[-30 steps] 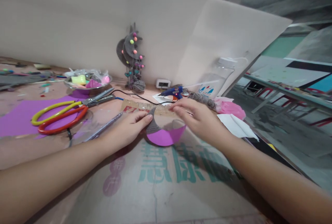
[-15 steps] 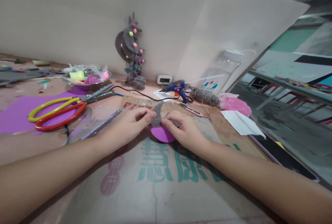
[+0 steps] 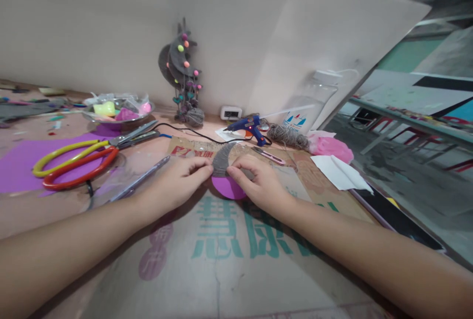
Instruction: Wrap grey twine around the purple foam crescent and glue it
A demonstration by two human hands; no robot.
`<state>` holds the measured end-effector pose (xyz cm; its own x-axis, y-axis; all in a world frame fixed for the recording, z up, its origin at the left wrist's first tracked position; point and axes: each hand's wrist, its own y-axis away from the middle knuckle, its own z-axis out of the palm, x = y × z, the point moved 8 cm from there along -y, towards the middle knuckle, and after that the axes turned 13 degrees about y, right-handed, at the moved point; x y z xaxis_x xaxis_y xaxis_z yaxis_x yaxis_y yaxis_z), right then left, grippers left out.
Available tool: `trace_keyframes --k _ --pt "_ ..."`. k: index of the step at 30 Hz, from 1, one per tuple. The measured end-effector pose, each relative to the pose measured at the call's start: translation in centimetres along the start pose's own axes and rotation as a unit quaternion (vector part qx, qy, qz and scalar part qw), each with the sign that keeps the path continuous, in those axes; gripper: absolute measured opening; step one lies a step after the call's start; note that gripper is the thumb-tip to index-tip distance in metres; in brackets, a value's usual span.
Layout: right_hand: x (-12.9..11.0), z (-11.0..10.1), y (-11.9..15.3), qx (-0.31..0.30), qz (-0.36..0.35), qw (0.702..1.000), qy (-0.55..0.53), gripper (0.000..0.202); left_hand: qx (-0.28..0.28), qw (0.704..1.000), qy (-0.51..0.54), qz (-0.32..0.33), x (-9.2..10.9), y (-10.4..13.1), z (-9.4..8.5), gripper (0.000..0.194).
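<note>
Yarn [image 3: 221, 159], gray and laid in close turns, covered the upper part of a thin purple crescent [image 3: 228, 188], which lay between the two hands, over a printed cardboard sheet [image 3: 177, 279]; whether it touched the sheet was hard to tell. The left hand [image 3: 179, 177] pinched the outer edge of the wrapped part between thumb and forefinger. The right hand [image 3: 264, 181] had its thumb and curled fingers drawn together on the inner edge; whether a loose strand ran between those fingertips could not be made out. The crescent looked very light, more bendy than stiff, and likely to crease if squeezed hard, above all toward its narrow tip. Its bare lower curve appeared smooth, so the turns seemed apt to slide there, while the wound part probably gave skin a softer, surer hold. The broad middle, taken by its two edges with light pressure, looked the best place to grip; the tip seemed the worst. Beyond the hands, a utility knife [image 3: 271, 155], a blue glue gun [image 3: 246, 124] and a gray yarn skein [image 3: 286, 136] lay near one another.
</note>
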<state>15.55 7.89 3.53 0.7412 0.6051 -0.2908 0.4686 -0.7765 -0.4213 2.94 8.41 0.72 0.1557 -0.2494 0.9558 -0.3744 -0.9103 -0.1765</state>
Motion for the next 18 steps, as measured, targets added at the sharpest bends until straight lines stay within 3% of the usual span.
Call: trace_keyframes --k 9,13,15,18 --pt "-0.2 0.3 0.1 -0.020 -0.002 0.999 -0.033 0.032 0.019 1.000 0.004 -0.021 -0.4 -0.3 -0.5 0.030" --pt "2.0 -2.1 -1.3 0.007 0.056 0.997 -0.048 0.032 0.025 0.999 0.018 -0.024 -0.7 -0.3 -0.6 0.030" --pt "4.1 -3.9 -2.3 0.003 0.084 0.996 0.017 0.025 0.027 0.999 0.018 -0.036 -1.0 -0.2 -0.6 0.028" --pt "8.0 -5.4 -3.1 -0.076 0.113 0.969 0.207 0.022 0.026 0.999 0.014 -0.045 -1.3 -0.3 -0.6 0.026"
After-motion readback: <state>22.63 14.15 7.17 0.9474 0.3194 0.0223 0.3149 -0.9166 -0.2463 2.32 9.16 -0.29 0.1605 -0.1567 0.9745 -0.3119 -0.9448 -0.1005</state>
